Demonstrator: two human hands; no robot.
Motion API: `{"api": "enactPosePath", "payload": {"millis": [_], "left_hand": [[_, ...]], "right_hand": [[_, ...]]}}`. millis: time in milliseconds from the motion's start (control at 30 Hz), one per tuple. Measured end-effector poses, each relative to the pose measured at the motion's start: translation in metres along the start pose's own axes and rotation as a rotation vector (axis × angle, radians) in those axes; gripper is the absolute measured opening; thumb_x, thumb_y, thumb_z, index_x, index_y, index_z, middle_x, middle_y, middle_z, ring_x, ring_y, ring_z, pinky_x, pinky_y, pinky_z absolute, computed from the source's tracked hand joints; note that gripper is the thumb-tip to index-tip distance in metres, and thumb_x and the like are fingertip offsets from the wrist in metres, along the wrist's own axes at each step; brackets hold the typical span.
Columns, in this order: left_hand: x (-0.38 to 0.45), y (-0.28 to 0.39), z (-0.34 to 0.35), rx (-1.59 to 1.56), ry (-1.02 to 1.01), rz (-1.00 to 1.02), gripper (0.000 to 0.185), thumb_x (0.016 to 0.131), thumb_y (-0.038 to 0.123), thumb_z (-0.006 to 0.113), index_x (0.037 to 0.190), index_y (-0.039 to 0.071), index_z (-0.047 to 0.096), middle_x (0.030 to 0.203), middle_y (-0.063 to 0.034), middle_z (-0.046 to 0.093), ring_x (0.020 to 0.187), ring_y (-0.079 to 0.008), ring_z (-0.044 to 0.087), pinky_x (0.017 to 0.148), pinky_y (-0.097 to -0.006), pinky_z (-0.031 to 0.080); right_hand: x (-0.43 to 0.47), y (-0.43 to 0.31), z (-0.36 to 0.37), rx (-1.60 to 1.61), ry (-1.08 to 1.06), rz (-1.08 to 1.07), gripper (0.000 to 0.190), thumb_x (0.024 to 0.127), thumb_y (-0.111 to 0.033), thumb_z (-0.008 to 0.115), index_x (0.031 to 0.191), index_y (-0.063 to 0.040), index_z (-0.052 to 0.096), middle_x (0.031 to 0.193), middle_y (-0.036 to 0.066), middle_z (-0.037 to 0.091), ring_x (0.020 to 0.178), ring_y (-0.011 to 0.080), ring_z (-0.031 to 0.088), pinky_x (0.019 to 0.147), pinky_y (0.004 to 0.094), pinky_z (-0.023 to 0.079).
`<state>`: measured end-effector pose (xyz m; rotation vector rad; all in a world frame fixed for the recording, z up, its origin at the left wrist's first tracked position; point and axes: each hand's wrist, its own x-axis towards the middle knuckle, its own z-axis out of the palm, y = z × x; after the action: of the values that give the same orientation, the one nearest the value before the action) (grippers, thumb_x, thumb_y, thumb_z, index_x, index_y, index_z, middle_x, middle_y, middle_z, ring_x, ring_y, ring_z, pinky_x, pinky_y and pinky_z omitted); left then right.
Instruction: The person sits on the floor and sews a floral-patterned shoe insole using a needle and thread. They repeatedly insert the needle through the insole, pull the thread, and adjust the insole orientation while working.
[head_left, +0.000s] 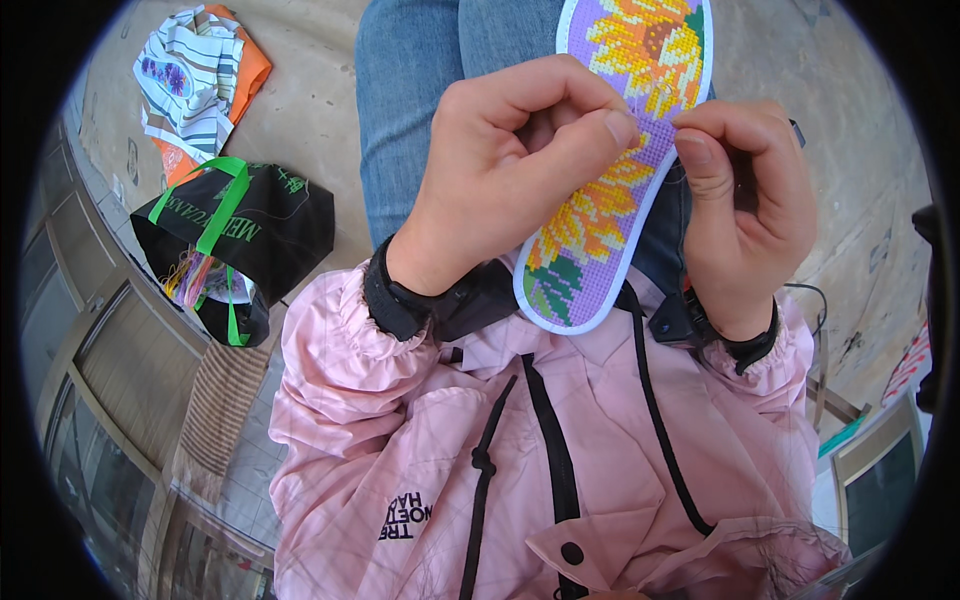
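Note:
An embroidered insole (592, 217) with yellow and orange flowers on a purple mesh ground lies lengthwise over my jeans, its white-edged end towards my jacket. My left hand (517, 150) is over its left side, thumb and forefinger pinched together; a fine thread seems to show near the fingertips. My right hand (742, 187) is at the insole's right edge, forefinger and thumb tips close together, with a faint thread below them. Whether a needle is between the fingers of either hand cannot be made out. Bare purple mesh shows between the two flower areas.
On the floor at the left stands a black bag (292, 225) with green handles, colored thread skeins (196, 277) showing in its opening. Beyond it, a striped cloth (202, 60) bears another insole (166, 77), over an orange cloth (255, 67). A brown striped mat (221, 409) lies nearer.

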<state>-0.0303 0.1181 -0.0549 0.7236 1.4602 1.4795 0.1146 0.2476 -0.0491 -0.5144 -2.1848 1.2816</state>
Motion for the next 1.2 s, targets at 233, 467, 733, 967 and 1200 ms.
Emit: {"api": "enactPosePath", "payload": {"millis": [233, 467, 733, 967, 1200], "left_hand": [[0.0, -0.0001, 0.0012, -0.016, 0.006, 0.01, 0.012, 0.094, 0.008, 0.062, 0.095, -0.003, 0.065, 0.083, -0.0049, 0.067, 0.065, -0.0077, 0.06, 0.057, -0.022, 0.047], [-0.0001, -0.0009, -0.0006, -0.013, -0.008, 0.011, 0.011, 0.094, 0.008, 0.062, 0.094, -0.003, 0.066, 0.082, -0.0042, 0.067, 0.065, -0.0073, 0.059, 0.058, -0.0217, 0.046], [-0.0004, 0.0, 0.0, -0.015, -0.003, 0.008, 0.01, 0.094, 0.007, 0.062, 0.094, -0.003, 0.066, 0.083, -0.0044, 0.067, 0.066, -0.0074, 0.059, 0.059, -0.0217, 0.047], [-0.0004, -0.0012, -0.0006, -0.017, -0.012, 0.016, 0.009, 0.094, 0.006, 0.062, 0.094, -0.002, 0.065, 0.083, -0.0045, 0.067, 0.065, -0.0076, 0.059, 0.058, -0.0218, 0.046], [0.0, -0.0017, 0.0007, -0.035, 0.008, 0.006, 0.008, 0.092, 0.006, 0.064, 0.093, -0.002, 0.066, 0.079, -0.0004, 0.064, 0.063, -0.0034, 0.053, 0.055, -0.0197, 0.041]], "right_hand": [[0.0084, -0.0022, 0.0036, -0.142, -0.017, -0.204, 0.009, 0.088, 0.003, 0.067, 0.097, 0.001, 0.065, 0.091, 0.007, 0.057, 0.077, 0.0154, 0.053, 0.067, 0.0232, 0.042], [0.0067, -0.0024, 0.0078, -0.18, 0.046, -0.189, 0.012, 0.084, 0.005, 0.071, 0.094, -0.001, 0.07, 0.087, 0.006, 0.054, 0.074, 0.0146, 0.052, 0.061, 0.0229, 0.041], [0.0077, 0.0024, 0.0096, -0.148, 0.067, -0.239, 0.012, 0.083, 0.006, 0.072, 0.093, 0.0, 0.069, 0.085, 0.006, 0.053, 0.071, 0.0148, 0.05, 0.06, 0.024, 0.039], [0.0069, 0.0029, 0.01, -0.145, 0.067, -0.242, 0.014, 0.082, 0.006, 0.072, 0.094, 0.0, 0.069, 0.085, 0.006, 0.053, 0.07, 0.0152, 0.05, 0.06, 0.0242, 0.038], [0.0066, 0.0038, 0.0102, -0.143, 0.057, -0.24, 0.014, 0.082, 0.007, 0.072, 0.093, 0.0, 0.069, 0.084, 0.006, 0.054, 0.07, 0.0151, 0.05, 0.06, 0.0245, 0.038]]}}
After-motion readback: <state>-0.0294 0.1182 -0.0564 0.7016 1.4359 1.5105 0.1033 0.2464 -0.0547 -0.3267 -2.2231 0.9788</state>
